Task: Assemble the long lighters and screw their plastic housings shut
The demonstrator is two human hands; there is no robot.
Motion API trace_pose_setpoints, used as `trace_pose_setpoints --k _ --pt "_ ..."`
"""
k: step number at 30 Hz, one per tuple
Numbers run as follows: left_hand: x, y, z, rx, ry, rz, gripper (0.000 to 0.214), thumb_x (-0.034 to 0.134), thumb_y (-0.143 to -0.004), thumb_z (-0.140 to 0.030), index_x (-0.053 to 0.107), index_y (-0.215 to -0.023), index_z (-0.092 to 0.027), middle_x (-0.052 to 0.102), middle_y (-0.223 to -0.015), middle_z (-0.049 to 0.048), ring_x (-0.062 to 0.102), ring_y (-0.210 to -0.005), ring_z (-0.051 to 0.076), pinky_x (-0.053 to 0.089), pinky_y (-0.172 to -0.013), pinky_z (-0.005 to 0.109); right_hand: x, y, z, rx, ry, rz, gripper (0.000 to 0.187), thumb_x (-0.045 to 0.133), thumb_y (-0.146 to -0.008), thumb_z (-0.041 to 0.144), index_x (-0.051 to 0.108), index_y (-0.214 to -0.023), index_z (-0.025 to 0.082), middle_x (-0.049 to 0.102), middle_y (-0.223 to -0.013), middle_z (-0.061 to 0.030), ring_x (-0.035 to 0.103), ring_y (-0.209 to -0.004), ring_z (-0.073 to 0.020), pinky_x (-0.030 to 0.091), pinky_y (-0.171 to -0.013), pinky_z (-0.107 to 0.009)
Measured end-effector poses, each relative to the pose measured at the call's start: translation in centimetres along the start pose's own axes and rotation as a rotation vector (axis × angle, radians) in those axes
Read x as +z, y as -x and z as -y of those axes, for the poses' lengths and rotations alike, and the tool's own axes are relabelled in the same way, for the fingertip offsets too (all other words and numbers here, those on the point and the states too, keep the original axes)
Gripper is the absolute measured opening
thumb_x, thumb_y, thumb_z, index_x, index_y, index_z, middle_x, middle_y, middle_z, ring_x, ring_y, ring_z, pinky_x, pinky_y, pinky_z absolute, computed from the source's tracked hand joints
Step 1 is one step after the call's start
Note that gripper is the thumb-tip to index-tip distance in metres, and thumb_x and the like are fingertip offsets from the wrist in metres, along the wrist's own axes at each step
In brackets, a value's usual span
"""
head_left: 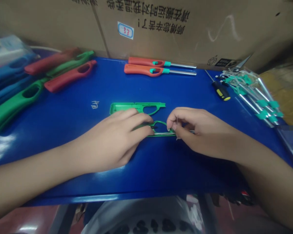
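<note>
A green lighter half-shell [158, 135] lies on the blue table, its trigger loop showing between my hands. My left hand [119, 136] is closed over the shell's handle end, with finger and thumb pinching near a small dark part inside. White wires [162, 133] run along the shell toward the right. At the shell's other end my right hand [192, 130] pinches a thin wire [177, 122] between thumb and forefinger; the palm side is hidden. Just beyond, a second green half-shell [123, 107] lies with its hollow side up, partly covered by my left hand.
Loose screws [95, 104] lie left of the shells. Two assembled orange lighters [141, 70] rest before a cardboard box [156, 29]. Red, green and blue shells [68, 76] pile up on the left. A screwdriver [221, 90] and several metal lighter tubes [256, 100] lie at right.
</note>
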State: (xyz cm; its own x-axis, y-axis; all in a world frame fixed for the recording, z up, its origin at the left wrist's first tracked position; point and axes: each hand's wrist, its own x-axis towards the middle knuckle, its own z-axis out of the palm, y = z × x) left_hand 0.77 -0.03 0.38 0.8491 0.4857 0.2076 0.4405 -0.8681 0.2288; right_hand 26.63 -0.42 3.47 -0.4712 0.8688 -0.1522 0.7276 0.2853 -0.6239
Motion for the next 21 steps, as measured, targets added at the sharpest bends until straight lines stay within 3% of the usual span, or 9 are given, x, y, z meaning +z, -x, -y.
trace_pose_setpoints --k 5,21 --pt "0.05 0.08 0.16 0.010 -0.011 0.001 0.031 0.049 -0.097 -0.012 0.067 -0.122 -0.018 0.064 -0.130 0.0120 0.061 -0.111 0.030 0.055 -0.094 0.048 -0.05 -0.02 0.02 0.036 -0.017 0.013 0.020 0.053 -0.088 0.009 0.065 -0.091 0.024 0.062 -0.074 0.0053 0.055 -0.062 -0.0106 0.040 -0.055 -0.024" --pt "0.30 0.07 0.29 0.015 -0.031 -0.002 0.032 0.047 -0.099 -0.014 0.065 -0.124 -0.018 0.065 -0.132 0.0123 0.059 -0.115 0.031 0.053 -0.096 0.048 -0.09 0.04 -0.15 -0.066 0.037 -0.003 0.022 0.054 -0.088 0.004 0.065 -0.092 0.022 0.063 -0.084 0.0055 0.052 -0.065 -0.0081 0.039 -0.061 -0.022"
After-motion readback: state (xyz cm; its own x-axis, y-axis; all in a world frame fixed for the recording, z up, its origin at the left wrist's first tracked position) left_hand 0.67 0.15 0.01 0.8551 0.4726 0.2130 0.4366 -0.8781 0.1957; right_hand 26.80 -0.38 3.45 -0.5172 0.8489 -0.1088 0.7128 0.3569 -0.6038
